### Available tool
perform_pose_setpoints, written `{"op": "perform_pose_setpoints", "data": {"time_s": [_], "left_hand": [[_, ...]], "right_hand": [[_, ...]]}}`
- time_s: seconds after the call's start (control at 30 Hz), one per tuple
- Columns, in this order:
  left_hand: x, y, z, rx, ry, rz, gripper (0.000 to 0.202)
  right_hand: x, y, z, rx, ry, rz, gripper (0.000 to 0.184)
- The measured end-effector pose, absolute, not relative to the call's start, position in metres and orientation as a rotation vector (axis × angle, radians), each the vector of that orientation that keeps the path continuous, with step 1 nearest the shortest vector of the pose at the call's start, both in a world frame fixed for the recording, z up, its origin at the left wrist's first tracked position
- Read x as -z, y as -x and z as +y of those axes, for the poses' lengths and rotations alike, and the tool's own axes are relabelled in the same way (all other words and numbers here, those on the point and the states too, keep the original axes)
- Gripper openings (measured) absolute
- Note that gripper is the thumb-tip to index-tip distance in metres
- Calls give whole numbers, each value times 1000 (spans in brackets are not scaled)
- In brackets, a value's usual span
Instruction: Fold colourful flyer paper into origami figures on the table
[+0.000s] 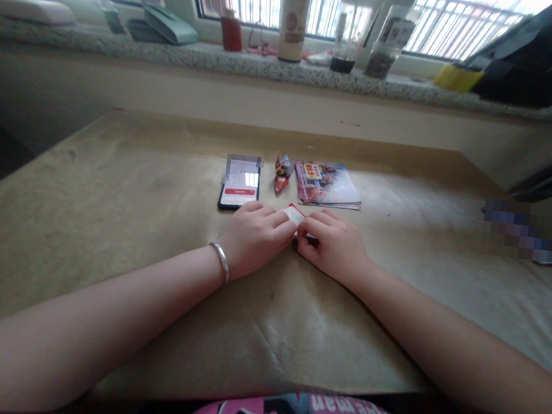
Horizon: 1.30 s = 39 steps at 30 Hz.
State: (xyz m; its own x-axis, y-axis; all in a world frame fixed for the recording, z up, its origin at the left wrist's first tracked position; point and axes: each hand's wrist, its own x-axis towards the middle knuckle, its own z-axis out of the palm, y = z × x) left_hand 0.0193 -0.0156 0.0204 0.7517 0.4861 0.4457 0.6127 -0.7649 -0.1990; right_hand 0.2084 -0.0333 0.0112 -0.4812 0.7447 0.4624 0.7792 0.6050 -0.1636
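Observation:
My left hand [253, 236], with a silver bangle at the wrist, and my right hand [334, 242] meet at the middle of the table, both with fingers curled and pinched on a small folded piece of paper [296, 214], white with a red edge. Most of the paper is hidden under the fingers. Just beyond the hands lies a black phone [239, 188] with its screen lit, a small folded shape of colourful paper [282, 173], and a stack of colourful leaflets [326, 183].
The table is covered in brown paper [120, 216]. A blurred object [523, 228] lies at the right. On the stone windowsill [198, 56] stand a tall bottle [295, 13], a red cup [231, 32], jars and a green case.

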Motion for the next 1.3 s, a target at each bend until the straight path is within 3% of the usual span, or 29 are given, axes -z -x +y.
{"op": "perform_pose_setpoints", "data": {"time_s": [0.77, 1.3], "left_hand": [[-15, -14, -9, 680, 2665, -961, 16], [-12, -9, -6, 691, 2736, -993, 14]], "right_hand": [[-15, -242, -22, 95, 1099, -2352, 9], [-19, -277, -13, -145, 1083, -2367, 7]]}}
